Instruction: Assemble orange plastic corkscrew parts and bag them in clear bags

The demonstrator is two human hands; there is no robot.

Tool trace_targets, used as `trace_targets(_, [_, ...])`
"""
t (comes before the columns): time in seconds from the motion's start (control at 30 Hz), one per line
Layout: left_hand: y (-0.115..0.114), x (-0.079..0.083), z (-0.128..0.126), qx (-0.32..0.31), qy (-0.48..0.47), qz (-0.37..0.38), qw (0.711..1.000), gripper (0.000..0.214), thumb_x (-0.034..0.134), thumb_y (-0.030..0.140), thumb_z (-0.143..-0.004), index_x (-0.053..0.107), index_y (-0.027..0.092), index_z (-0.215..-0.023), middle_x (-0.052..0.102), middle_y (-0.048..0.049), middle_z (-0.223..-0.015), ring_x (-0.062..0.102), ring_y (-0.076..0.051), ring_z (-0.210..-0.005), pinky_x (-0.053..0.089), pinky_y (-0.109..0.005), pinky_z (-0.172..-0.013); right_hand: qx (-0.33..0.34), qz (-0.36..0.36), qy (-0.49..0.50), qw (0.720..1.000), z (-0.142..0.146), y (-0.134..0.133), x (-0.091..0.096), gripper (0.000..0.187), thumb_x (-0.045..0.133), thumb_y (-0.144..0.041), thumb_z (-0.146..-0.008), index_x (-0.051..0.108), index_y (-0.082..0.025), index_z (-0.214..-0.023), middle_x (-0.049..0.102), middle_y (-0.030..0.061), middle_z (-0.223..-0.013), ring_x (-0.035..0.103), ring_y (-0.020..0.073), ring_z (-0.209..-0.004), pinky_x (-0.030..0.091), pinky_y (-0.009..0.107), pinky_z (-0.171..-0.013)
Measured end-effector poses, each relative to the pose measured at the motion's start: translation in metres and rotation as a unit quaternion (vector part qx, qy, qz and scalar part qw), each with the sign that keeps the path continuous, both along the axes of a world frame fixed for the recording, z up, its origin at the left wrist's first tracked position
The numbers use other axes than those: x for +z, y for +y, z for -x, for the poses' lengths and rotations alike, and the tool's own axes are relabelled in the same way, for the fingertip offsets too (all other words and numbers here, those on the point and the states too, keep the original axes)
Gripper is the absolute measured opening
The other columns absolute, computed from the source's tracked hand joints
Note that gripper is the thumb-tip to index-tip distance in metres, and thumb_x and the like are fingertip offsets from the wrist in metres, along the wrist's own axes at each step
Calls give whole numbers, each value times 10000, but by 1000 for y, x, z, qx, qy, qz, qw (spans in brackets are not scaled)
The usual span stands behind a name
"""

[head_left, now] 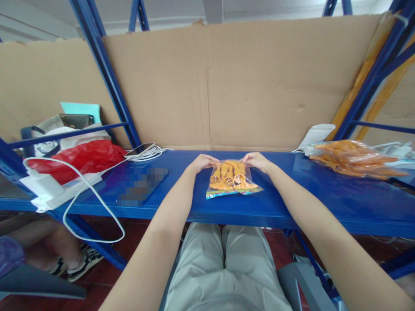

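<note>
A clear plastic bag (230, 175) with several orange horn-shaped pieces inside lies on the blue shelf top in front of me. Its near edge carries a colourful printed strip. My left hand (204, 162) pinches the bag's far left corner. At the far right corner, my right hand (257, 161) grips the bag between thumb and fingers. The orange pieces have round open ends facing me; their exact kind I cannot make out.
On the right lies a larger clear bag (350, 159) of orange pieces. A blurred dark flat object (142, 186), white power strip (66, 190), looped cable and red plastic bag (84, 160) are on the left. Cardboard (259, 86) walls the back. Another person's legs (55, 242) show lower left.
</note>
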State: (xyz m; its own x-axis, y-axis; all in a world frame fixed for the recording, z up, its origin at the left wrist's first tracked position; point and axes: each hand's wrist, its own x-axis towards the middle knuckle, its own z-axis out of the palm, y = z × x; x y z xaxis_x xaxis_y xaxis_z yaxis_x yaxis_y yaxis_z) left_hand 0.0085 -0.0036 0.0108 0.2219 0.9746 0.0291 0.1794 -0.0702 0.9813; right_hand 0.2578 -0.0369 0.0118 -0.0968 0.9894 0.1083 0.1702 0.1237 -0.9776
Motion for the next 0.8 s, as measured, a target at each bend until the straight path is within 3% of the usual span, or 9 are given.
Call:
trace_targets(0.13, [-2, 3, -7, 26, 137, -128, 982, 270, 621, -57, -615, 766, 168, -653, 765, -46, -767, 708, -214, -899, 524, -308, -923, -30, -101, -128, 986, -3, 7, 0, 287, 495, 60, -632, 559, -173, -478, 616, -25, -539, 561, 100, -567, 483, 227, -680])
trace_targets(0.33, [-11, 18, -13, -37, 249, -200, 947, 225, 621, 2, -613, 751, 181, -657, 747, -81, -1086, 571, -254, -1243, 381, -287, -1080, -25, -195, -355, 914, -7, 3, 14, 267, 487, 21, -632, 612, -200, -546, 704, 20, -711, 639, 179, -799, 454, 258, -799])
trace_targets(0.43, [-17, 24, -21, -29, 267, -186, 945, 126, 657, 115, -693, 685, 174, -586, 760, -115, -995, 574, -291, -1232, 381, -308, -1063, -55, -193, -413, 889, -2, -4, 21, 234, 542, -76, -715, 585, -204, -524, 724, 77, -778, 652, 236, -910, 440, 302, -857])
trace_targets(0.6, [-24, 21, -33, -21, 323, -212, 922, 350, 651, 199, -761, 537, 200, -431, 722, -125, -713, 653, -303, -1062, 442, -307, -969, -99, -210, -452, 861, 5, -11, 22, 303, 636, -247, -790, 550, -204, -502, 717, 137, -802, 631, 299, -1029, 409, 381, -966])
trace_targets(0.7, [-28, 18, -37, 5, 333, -238, 912, 296, 673, 116, -711, 563, 200, -449, 717, -129, -734, 646, -302, -1067, 439, -308, -982, -66, -229, -415, 878, 7, -8, 19, 108, 664, -130, -717, 656, -206, -641, 737, 98, -921, 622, 268, -1057, 413, 366, -1010])
trace_targets(0.8, [-32, 18, -39, 1, 296, -241, 924, 172, 650, 27, -678, 691, 184, -620, 741, -121, -893, 618, -302, -1138, 411, -319, -1037, 15, -240, -297, 924, 10, -5, 17, 312, 599, 13, -634, 734, -225, -784, 742, 47, -1020, 617, 242, -1103, 409, 360, -1050])
